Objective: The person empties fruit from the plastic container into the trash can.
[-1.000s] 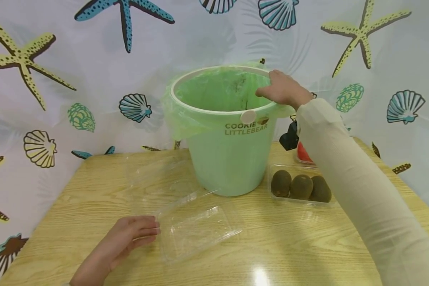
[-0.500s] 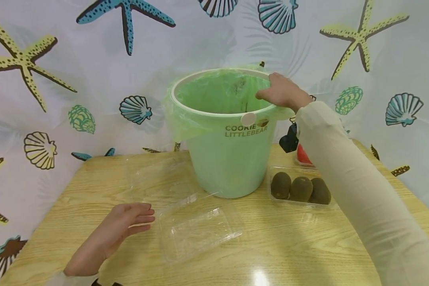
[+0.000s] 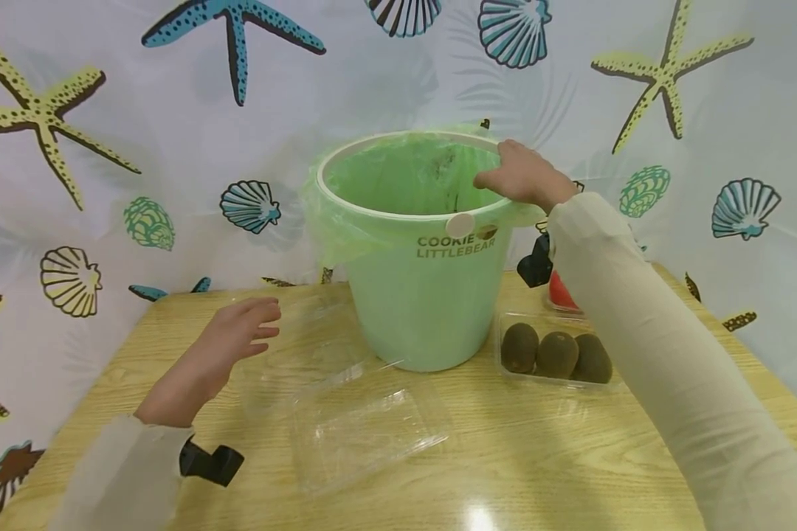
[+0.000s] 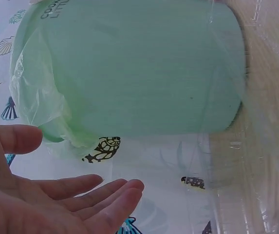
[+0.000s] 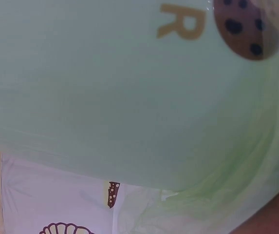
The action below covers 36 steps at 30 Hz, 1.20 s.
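I see the right hand (image 3: 525, 173) at the right side of the white rim (image 3: 385, 215) of a pale green bin (image 3: 425, 302), its thumb pointing in over the mouth; from here I cannot tell whether the fingers are clamped on the rim or only resting there. The bin stands upright on the wood-grain table (image 3: 538, 472), lettered "COOKIE LITTLEBEAR" and lined with a green plastic bag (image 3: 385, 177) whose edge spills over the outside. The left hand (image 3: 229, 335) hangs in the air to the bin's left, fingers extended and thumb well apart from them. Near it I make out a clear plastic container (image 3: 372, 435) lying in front of the bin and more clear plastic (image 3: 319, 332) behind that. On my right side, just beside the bin, three kiwifruit (image 3: 558, 355) sit in a row in a clear tray (image 3: 546, 380); behind it, something red (image 3: 561, 293) is partly hidden by the right sleeve (image 3: 644, 317).
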Each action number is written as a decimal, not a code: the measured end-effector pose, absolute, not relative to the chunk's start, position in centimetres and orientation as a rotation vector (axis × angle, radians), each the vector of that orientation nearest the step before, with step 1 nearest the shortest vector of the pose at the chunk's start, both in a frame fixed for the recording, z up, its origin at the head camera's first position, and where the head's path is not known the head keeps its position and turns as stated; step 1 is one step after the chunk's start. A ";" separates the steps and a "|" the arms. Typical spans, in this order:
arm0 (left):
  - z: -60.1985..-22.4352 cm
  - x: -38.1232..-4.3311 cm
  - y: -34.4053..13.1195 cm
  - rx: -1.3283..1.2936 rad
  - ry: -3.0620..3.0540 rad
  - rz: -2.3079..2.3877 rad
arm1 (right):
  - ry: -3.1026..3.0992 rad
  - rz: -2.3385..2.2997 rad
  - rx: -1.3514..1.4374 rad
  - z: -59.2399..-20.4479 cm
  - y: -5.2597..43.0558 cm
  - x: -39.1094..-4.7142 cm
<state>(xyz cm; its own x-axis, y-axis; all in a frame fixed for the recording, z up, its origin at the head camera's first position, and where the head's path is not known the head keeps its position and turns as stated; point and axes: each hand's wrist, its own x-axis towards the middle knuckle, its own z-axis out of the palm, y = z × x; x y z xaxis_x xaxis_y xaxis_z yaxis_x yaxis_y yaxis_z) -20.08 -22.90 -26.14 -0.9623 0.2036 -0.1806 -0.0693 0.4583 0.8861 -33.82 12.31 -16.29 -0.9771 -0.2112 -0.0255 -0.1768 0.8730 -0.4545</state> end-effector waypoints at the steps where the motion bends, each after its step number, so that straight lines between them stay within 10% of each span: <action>1: -25.8 -20.4 -22.8 0.120 2.467 1.502 | 2.972 -0.703 -0.312 -16.3 12.3 -33.8; 36: -17.4 -30.3 -15.3 0.390 3.039 0.862 | 3.008 -0.727 -0.328 -16.5 12.6 -34.1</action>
